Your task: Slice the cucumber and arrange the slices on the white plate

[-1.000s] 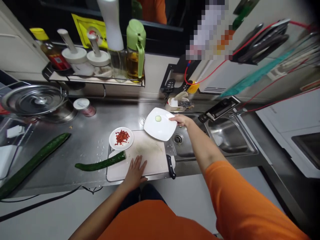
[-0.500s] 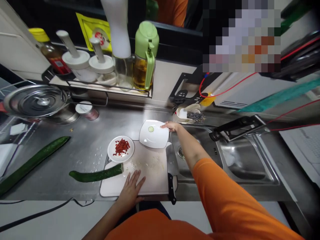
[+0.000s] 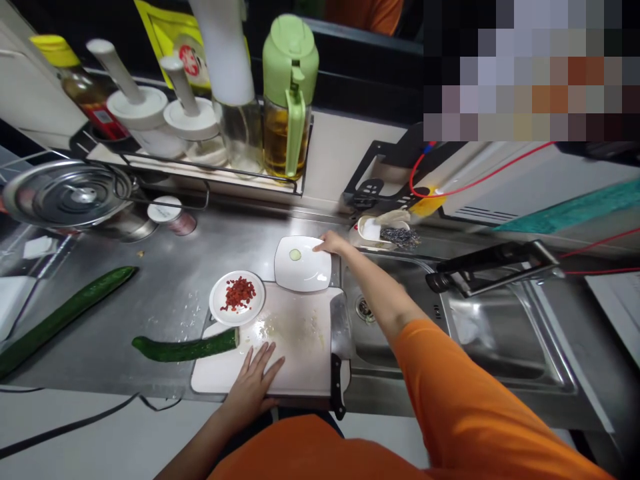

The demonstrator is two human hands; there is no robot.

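- Sq. white plate [image 3: 300, 277] shifts left vs earlier, now at board's [image 3: 295, 357] back edge.
- R hand [image 3: 331, 244] pinches its rim; fingers beneath hidden.
- L hand [image 3: 253, 383] flat, spread, nothing held.
- Long cuke [image 3: 65, 319] cut off, far L.

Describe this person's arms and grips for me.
A plain orange sleeve ends near the right elbow, leaving the right forearm bare. The left forearm is bare too, with no sleeve visible. The left grip and right grip are ungloved human hands; no rings or watches show.
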